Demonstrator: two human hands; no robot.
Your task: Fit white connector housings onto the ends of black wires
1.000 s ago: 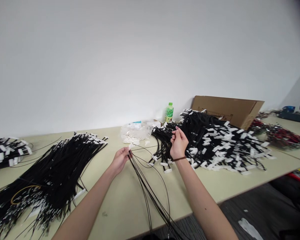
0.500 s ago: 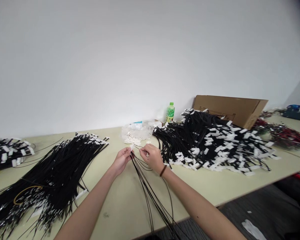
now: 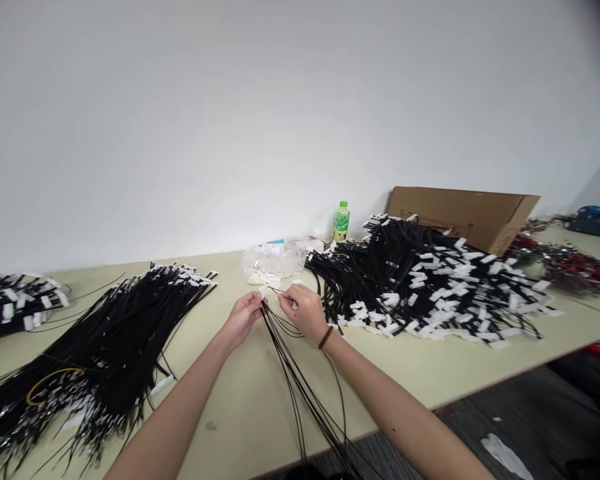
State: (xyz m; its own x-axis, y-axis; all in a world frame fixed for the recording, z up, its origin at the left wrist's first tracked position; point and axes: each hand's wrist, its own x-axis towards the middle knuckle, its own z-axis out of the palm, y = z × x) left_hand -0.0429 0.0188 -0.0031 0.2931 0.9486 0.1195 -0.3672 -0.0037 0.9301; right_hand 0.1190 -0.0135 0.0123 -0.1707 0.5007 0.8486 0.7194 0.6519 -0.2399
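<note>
Near the middle of the table, my left hand [image 3: 245, 317] pinches a small white connector [image 3: 265, 291] at the top of several thin black wires [image 3: 286, 360]. The wires fan downward and hang over the table's front edge. Just to the right, my right hand [image 3: 303, 308] has its thumb and index finger closed on a thin black wire [image 3: 275, 289] beside the connector. Whether that wire's tip is in the connector is too small to tell. Behind the hands lies a clear plastic bag [image 3: 273, 261] of white connectors.
Piles of black cables lie on the left [image 3: 115, 340] and, with white connectors, on the right [image 3: 395, 273]. Along the wall stand a green-capped bottle [image 3: 341, 223] and a cardboard box [image 3: 460, 212]. Red cables [image 3: 575, 267] lie at the far right of the table [image 3: 395, 373].
My right hand has shifted very slightly left and up beside the connector. My left hand keeps its pinch. The view has moved a little.
</note>
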